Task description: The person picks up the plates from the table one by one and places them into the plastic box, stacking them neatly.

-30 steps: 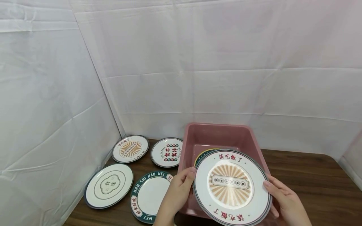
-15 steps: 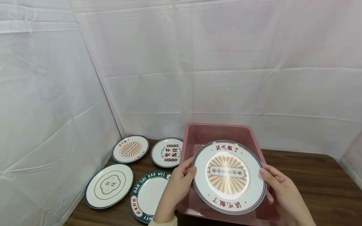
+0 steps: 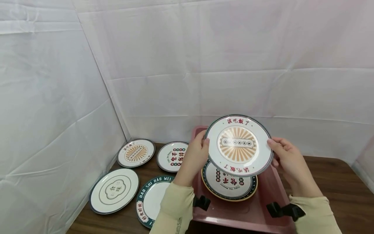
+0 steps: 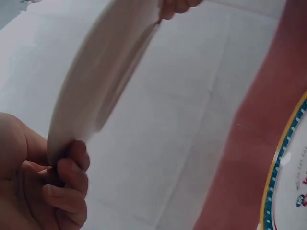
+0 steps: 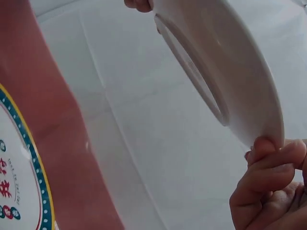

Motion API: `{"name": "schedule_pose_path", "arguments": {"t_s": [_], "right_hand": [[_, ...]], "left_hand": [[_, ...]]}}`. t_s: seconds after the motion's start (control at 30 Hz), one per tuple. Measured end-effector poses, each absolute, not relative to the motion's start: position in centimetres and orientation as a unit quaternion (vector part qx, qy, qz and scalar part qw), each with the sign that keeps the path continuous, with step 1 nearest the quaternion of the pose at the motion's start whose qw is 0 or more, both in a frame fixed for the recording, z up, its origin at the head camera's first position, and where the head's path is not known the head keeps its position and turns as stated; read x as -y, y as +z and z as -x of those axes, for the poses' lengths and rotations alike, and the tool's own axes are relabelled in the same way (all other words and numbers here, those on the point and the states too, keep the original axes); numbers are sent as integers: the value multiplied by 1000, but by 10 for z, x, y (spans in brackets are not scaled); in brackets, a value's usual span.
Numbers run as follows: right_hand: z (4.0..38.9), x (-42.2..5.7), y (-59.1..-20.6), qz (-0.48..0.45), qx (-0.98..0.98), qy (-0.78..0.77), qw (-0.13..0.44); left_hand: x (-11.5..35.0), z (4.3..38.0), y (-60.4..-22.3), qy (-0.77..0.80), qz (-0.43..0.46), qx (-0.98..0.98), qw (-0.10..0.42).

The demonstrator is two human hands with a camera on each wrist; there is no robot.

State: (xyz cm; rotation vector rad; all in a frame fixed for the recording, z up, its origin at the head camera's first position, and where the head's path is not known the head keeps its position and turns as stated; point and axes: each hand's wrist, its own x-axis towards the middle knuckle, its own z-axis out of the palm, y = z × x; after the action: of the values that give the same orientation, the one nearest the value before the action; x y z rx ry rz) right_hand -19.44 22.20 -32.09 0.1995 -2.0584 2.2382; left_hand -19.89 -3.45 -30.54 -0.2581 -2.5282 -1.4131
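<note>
Both hands hold a white plate point(image 3: 238, 146) with an orange sunburst and red characters, raised over the pink tub point(image 3: 273, 191). My left hand point(image 3: 196, 154) pinches its left rim, thumb on top; my right hand point(image 3: 289, 159) does the same at the right rim. Both wrist views show the plate's pale underside point(image 4: 100, 72) from below, fingers point(image 5: 261, 184) curled under its edge. Inside the tub, partly hidden by the held plate, lies a plate with red characters point(image 3: 230, 187); a yellow rim with a dark, dotted band shows around it.
Left of the tub, several plates lie on the brown wooden table point(image 3: 324, 175): a sunburst plate point(image 3: 136, 153), a red-lettered plate point(image 3: 172, 156), a plate with a grey emblem point(image 3: 114, 191) and a green-rimmed plate point(image 3: 155, 198). White cloth point(image 3: 233, 58) hangs behind and at the left.
Both hands have lifted the sunburst plate up and away from the front of the tub, toward the back cloth. More of the plates inside the tub now shows below it.
</note>
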Motion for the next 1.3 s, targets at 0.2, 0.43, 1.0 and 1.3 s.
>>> {"name": "schedule_pose_path", "arguments": {"t_s": [0.2,0.43,1.0,1.3], "right_hand": [[286,-256,-408,23,756,640,135],[248,-220,-386,66,852,499,144],[228,-198,-386,36,955,285,74],[229,-197,-393,8,975,214,66]], "left_hand": [[20,236,-339,-386,46,906,168],[12,250,-371,-310,11,945,108],[12,258,-395,-160,-3,987,1],[7,255,-401,-107,9,994,-3]]}}
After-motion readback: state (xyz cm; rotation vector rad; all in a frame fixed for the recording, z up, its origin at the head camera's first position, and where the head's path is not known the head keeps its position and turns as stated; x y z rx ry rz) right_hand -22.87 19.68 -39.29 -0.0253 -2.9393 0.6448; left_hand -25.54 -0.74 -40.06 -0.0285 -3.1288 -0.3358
